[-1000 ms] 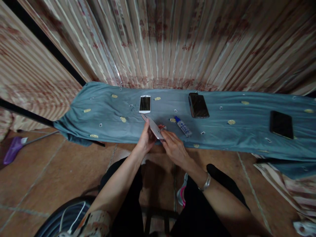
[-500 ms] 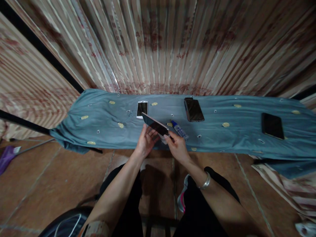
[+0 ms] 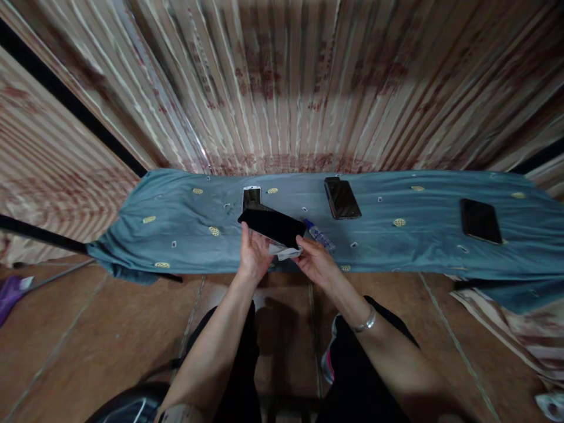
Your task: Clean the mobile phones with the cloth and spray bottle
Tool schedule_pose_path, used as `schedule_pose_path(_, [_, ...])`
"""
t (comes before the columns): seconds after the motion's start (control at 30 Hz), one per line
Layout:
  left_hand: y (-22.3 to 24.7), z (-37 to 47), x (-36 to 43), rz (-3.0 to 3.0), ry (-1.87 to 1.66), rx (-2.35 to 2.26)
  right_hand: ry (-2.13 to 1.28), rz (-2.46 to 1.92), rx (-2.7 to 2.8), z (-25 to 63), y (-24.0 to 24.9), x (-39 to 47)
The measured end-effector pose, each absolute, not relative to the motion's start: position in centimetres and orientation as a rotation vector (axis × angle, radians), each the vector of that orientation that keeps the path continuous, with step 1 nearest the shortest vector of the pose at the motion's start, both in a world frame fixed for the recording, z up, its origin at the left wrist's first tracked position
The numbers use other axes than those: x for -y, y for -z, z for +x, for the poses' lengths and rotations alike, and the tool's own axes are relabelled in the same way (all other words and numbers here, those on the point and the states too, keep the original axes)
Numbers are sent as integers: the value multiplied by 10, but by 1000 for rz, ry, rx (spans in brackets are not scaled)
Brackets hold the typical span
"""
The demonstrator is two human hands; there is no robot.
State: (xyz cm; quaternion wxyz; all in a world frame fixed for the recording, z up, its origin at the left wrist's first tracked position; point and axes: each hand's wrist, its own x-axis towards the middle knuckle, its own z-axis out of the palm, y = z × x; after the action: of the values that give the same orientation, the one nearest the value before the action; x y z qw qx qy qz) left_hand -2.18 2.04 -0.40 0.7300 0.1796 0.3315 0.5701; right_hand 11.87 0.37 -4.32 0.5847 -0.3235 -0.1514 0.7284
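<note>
A dark-screened smartphone (image 3: 274,225) is held above the near half of the cloth, its black face turned up toward me. My left hand (image 3: 254,254) grips its left end, thumb on the near edge and fingers beneath. At the right end, my right hand (image 3: 315,258) pinches the phone's corner along with a white wipe or tissue (image 3: 287,254) that hangs below the near edge. A clear bottle with a blue cap (image 3: 320,236) lies just right of the phone. Behind it, a white smartphone (image 3: 252,195) is partly covered.
A blue-green cloth (image 3: 423,252) with yellow motifs covers the long narrow table. Two stacked dark phones (image 3: 343,198) lie right of centre, another dark phone (image 3: 481,221) at far right. A pleated curtain (image 3: 282,88) hangs behind; black poles (image 3: 70,94) flank it.
The held phone has tilted from nearly edge-on to showing its black face. My left hand has gone from open fingers beside it to gripping its left end. More white wipe shows.
</note>
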Motion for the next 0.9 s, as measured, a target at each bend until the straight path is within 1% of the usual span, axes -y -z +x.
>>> schedule_pose_path(0.2, [4, -25, -24, 403, -1359, -691, -1781, -854, 344, 108, 43, 1])
schedule_pose_path(0.47, [5, -48, -29, 279, -1328, -677, -1824, -933, 461, 111, 42, 7])
schedule_pose_path(0.6, [4, -54, -29, 252, -1356, -696, -1695, -939, 547, 119, 47, 6])
schedule_pose_path(0.7, [4, -51, -28, 266, -1343, -706, -1568, -978, 747, 122, 55, 4])
schedule_pose_path(0.9, [0, -40, -22, 311, -1308, -727, -1125, -1207, 1192, 127, 65, -1])
